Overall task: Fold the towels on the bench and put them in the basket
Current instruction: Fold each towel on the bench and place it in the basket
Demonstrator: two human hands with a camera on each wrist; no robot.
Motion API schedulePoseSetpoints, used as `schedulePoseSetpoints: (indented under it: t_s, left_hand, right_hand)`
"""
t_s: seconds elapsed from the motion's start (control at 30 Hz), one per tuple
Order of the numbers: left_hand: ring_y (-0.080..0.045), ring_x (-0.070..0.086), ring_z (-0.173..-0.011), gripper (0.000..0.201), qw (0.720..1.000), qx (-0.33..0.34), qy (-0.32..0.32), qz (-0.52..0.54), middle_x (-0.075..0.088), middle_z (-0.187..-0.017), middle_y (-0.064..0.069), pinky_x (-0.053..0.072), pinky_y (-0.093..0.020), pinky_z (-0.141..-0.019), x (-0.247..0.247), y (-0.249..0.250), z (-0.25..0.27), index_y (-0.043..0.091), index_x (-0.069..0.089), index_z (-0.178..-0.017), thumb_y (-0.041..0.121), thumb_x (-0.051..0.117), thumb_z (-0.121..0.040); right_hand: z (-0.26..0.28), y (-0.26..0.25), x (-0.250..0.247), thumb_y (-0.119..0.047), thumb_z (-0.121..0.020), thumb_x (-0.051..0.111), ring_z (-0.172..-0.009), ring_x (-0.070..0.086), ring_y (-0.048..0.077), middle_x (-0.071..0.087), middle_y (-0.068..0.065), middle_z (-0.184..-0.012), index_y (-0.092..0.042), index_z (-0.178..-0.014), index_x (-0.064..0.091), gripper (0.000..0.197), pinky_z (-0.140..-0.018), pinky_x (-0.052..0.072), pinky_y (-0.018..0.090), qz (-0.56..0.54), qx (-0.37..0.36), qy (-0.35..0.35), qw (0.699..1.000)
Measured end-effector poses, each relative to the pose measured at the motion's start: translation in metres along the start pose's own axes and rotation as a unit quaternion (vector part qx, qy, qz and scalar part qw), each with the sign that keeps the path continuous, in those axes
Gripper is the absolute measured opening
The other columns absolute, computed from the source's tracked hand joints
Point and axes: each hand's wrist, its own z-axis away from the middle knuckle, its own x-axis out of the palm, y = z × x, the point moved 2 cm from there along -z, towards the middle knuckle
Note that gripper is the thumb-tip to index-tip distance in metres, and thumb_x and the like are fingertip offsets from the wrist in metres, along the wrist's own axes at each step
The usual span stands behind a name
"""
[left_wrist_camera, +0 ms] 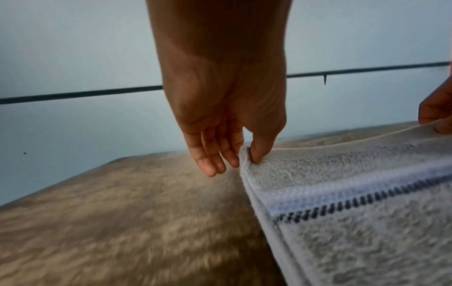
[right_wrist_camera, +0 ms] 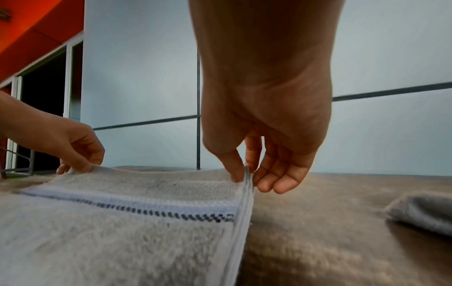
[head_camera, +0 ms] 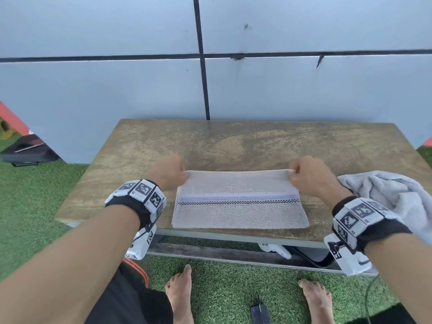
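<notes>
A pale grey towel (head_camera: 238,211) with a blue band and a black checkered stripe lies folded on the wooden bench (head_camera: 140,146), near its front edge. My left hand (head_camera: 174,173) pinches its far left corner between thumb and fingers (left_wrist_camera: 244,154). At the far right corner my right hand (head_camera: 301,174) pinches the layered edge (right_wrist_camera: 244,174) the same way. Both corners are lifted slightly off the bench. A second, crumpled grey towel (head_camera: 392,197) lies at the bench's right end, beside my right wrist. No basket is in view.
A grey panelled wall (head_camera: 117,78) stands right behind the bench. Green artificial grass (head_camera: 35,206) surrounds it, with my bare feet (head_camera: 180,293) in front. A black case (head_camera: 25,153) lies on the grass at the left. A white controller (head_camera: 275,250) sits under the bench.
</notes>
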Motion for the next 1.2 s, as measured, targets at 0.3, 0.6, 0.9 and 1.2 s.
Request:
schedulePoseSetpoints:
  t_s: [0.3,0.6,0.9,1.2]
  left_hand:
    - [-0.01,0.052,-0.081,0.008,0.934,0.149,0.293,0.143,0.052,-0.102,0.007,0.045,-0.025,-0.069,-0.054,0.009,0.043,0.021,0.056,-0.102,0.028,0.057,-0.098]
    - [-0.006,0.06,-0.089,0.018,0.975,-0.007,0.085,0.205,0.061,-0.101,0.007,0.051,-0.023,-0.071,0.056,-0.022,0.087,0.021,0.057,-0.111,0.029,0.063,-0.096]
    - [-0.016,0.045,-0.047,0.044,0.983,-0.101,0.098,0.119,0.046,-0.051,0.004,0.038,-0.025,-0.051,0.054,0.003,0.072,0.019,0.046,-0.059,0.04,0.058,-0.096]
    - [-0.016,0.036,-0.04,0.048,0.973,-0.127,0.098,0.164,0.037,-0.042,0.005,0.039,-0.025,-0.049,0.05,0.0,0.073,0.02,0.037,-0.051,0.026,0.057,-0.094]
  right_hand:
    - [0.028,0.011,-0.063,-0.019,-0.092,0.065,-0.078,0.055,0.02,0.059,0.0,-0.096,-0.017,-0.103,0.065,0.011,-0.074,0.04,0.029,-0.15,-0.093,0.286,0.942]
    - [0.071,0.057,0.035,-0.026,-0.089,0.067,-0.086,0.063,0.021,0.066,-0.001,-0.092,-0.019,-0.097,0.059,0.014,-0.081,0.052,0.038,-0.146,-0.012,0.06,0.987]
    - [0.066,0.039,0.037,-0.034,-0.093,0.058,-0.066,0.057,0.023,0.06,0.004,-0.067,-0.014,-0.068,0.052,0.033,-0.057,0.042,0.033,-0.091,0.076,0.062,0.991]
    - [0.078,0.045,0.021,-0.027,-0.086,0.062,-0.039,0.043,0.008,0.045,-0.011,-0.039,-0.018,-0.059,0.04,0.036,-0.052,0.035,0.027,-0.127,0.094,-0.013,0.987]
